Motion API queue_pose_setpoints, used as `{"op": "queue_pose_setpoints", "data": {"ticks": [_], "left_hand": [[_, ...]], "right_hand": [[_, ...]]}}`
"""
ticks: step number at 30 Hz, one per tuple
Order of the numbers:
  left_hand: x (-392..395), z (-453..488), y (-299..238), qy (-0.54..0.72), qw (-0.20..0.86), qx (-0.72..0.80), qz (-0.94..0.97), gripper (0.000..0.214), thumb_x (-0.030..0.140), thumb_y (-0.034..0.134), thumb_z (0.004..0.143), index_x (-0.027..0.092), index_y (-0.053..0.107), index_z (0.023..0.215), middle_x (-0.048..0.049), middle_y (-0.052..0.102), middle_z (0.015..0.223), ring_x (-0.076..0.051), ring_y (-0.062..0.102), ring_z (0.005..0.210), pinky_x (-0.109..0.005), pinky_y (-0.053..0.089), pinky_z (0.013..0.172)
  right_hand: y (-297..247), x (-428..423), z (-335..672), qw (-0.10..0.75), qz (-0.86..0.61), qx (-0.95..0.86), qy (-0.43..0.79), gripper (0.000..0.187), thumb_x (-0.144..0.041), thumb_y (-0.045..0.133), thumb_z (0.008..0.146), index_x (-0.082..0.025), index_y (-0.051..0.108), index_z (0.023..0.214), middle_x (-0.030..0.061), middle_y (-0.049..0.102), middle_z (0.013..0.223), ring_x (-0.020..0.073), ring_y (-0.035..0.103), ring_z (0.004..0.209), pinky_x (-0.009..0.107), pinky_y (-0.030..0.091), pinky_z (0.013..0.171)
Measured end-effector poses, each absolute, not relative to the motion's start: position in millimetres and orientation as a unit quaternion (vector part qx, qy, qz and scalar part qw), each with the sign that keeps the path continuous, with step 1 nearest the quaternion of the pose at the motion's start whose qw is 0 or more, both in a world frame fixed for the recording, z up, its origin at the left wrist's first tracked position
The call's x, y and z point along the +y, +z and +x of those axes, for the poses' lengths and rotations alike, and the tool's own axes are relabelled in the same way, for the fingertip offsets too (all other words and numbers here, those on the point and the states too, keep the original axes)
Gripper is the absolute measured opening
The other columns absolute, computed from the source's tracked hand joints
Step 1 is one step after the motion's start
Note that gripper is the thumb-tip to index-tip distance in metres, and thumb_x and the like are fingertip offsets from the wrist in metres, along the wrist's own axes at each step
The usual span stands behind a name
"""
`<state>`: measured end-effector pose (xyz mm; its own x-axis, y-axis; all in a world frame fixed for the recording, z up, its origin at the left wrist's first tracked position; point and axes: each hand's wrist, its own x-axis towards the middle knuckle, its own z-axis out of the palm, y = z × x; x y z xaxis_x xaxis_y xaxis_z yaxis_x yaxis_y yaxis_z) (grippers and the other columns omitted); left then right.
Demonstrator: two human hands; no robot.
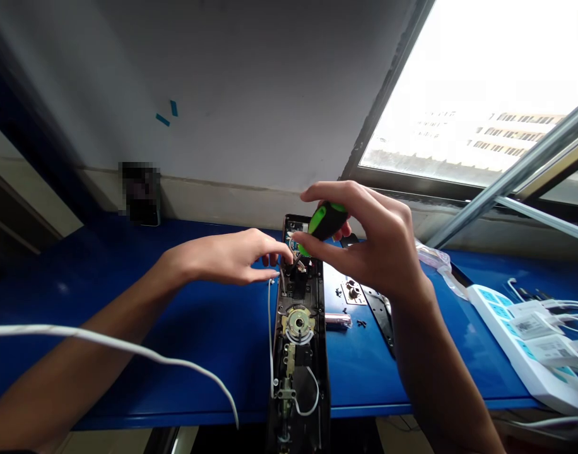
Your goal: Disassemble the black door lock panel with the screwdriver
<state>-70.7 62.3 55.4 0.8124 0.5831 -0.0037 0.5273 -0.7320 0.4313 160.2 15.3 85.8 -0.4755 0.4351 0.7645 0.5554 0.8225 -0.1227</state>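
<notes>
A long black door-lock body [301, 340] lies opened on the blue table [128, 315], its inner parts and wires showing. My right hand [369, 239] is closed round the green and black handle of a screwdriver [324, 222], held upright with its tip down in the upper part of the lock. My left hand [232, 257] reaches in from the left. Its fingertips pinch together at the lock's upper left edge, beside the screwdriver tip; what they hold is too small to make out.
Loose small screws [361, 323], a black cover plate [381, 309] and a small metal cylinder [339, 320] lie right of the lock. A white power strip [516, 340] with plugged-in chargers sits at the far right. A white cable [128, 347] crosses the left foreground. A window lies ahead right.
</notes>
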Motion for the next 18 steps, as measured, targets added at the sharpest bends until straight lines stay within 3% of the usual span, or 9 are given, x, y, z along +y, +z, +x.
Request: {"op": "queue_pose_setpoints", "data": {"ticks": [3, 6, 9, 13, 18], "left_hand": [[63.1, -71.5, 50.2, 0.065, 0.176, 0.338, 0.922, 0.043, 0.044, 0.067, 0.093, 0.024, 0.062, 0.130, -0.0055, 0.069, 0.117, -0.022, 0.068, 0.099, -0.028, 0.053, 0.082], [65.4, -70.5, 43.5, 0.062, 0.170, 0.353, 0.918, 0.054, 0.054, 0.066, 0.093, 0.026, 0.054, 0.137, -0.0079, 0.061, 0.134, -0.026, 0.064, 0.112, -0.032, 0.052, 0.091], [67.3, -67.4, 41.2, 0.053, 0.195, 0.337, 0.920, 0.049, 0.054, 0.067, 0.093, 0.026, 0.055, 0.133, -0.0070, 0.063, 0.134, -0.027, 0.062, 0.119, -0.033, 0.050, 0.096], [67.2, -65.5, 43.8, 0.037, 0.238, 0.315, 0.918, 0.039, 0.048, 0.067, 0.095, 0.025, 0.059, 0.126, -0.0060, 0.069, 0.128, -0.026, 0.066, 0.113, -0.030, 0.050, 0.089], [66.0, -67.4, 45.4, 0.022, 0.244, 0.316, 0.917, 0.045, 0.050, 0.067, 0.094, 0.026, 0.059, 0.132, -0.0066, 0.067, 0.136, -0.028, 0.065, 0.116, -0.031, 0.049, 0.088]], "right_hand": [[84.3, 16.0, 158.8, 0.416, -0.304, -0.849, -0.118, 0.025, -0.028, 0.073, 0.090, -0.023, 0.067, 0.114, 0.0018, 0.068, 0.090, 0.0145, 0.056, 0.069, 0.032, 0.051, 0.064], [83.7, 17.1, 158.7, 0.414, -0.294, -0.852, -0.130, 0.022, -0.022, 0.067, 0.093, -0.021, 0.067, 0.115, 0.0017, 0.067, 0.090, 0.0132, 0.055, 0.069, 0.030, 0.050, 0.064], [85.3, 17.6, 160.5, 0.409, -0.259, -0.869, -0.106, 0.030, -0.012, 0.061, 0.093, -0.020, 0.065, 0.122, 0.0020, 0.068, 0.095, 0.0127, 0.060, 0.076, 0.029, 0.053, 0.070], [89.8, 16.0, 163.3, 0.382, -0.231, -0.892, -0.071, 0.042, -0.006, 0.056, 0.092, -0.022, 0.061, 0.131, 0.0055, 0.071, 0.110, 0.0154, 0.065, 0.089, 0.033, 0.056, 0.078], [92.6, 14.0, 165.1, 0.364, -0.222, -0.903, -0.059, 0.045, -0.004, 0.053, 0.094, -0.021, 0.058, 0.136, 0.0074, 0.070, 0.118, 0.0168, 0.066, 0.095, 0.034, 0.057, 0.080]]}}
